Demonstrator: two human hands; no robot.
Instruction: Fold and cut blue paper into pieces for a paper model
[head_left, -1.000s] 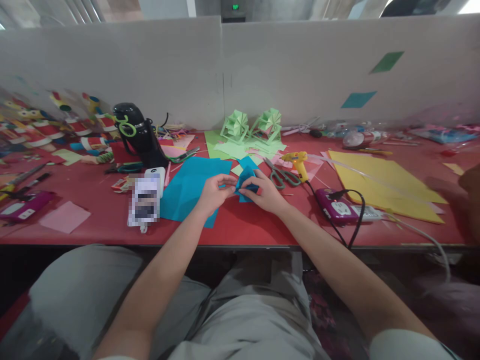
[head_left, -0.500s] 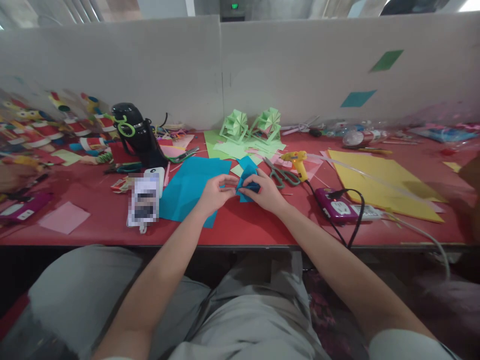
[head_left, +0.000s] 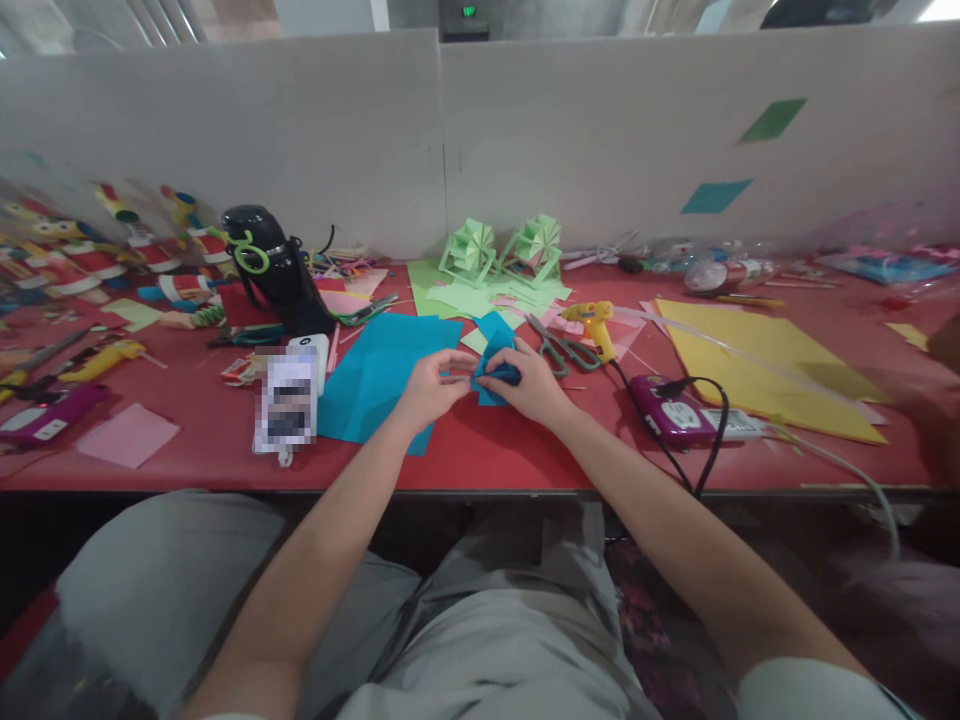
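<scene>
Just beside the right edge of the large blue sheet [head_left: 375, 385], a small folded blue paper piece [head_left: 491, 352] is held low over the red table [head_left: 487, 455] by 2 bare hands. The left hand [head_left: 431, 388] is curled, its thumb and fingertips pinched on the piece's left edge, and part of it lies over the sheet's right margin. The right hand [head_left: 534, 388] is closed on the piece's lower right part, where the paper is bunched into a darker fold between thumb and fingers. Further right of the sheet, grey-handled scissors [head_left: 559, 350] are seen, then a yellow glue gun [head_left: 595, 325], then a purple power strip [head_left: 671, 420] with a black cable plugged in, and well beyond those a big yellow sheet [head_left: 765, 365]. Behind the blue sheet, 2 light green paper wheels [head_left: 471, 250] are stood on green offcuts. At the sheet's left edge a white device with a blurred face [head_left: 287, 408] is laid, with a black flask [head_left: 274, 265] behind it and a pink paper square [head_left: 127, 435] well to the left
</scene>
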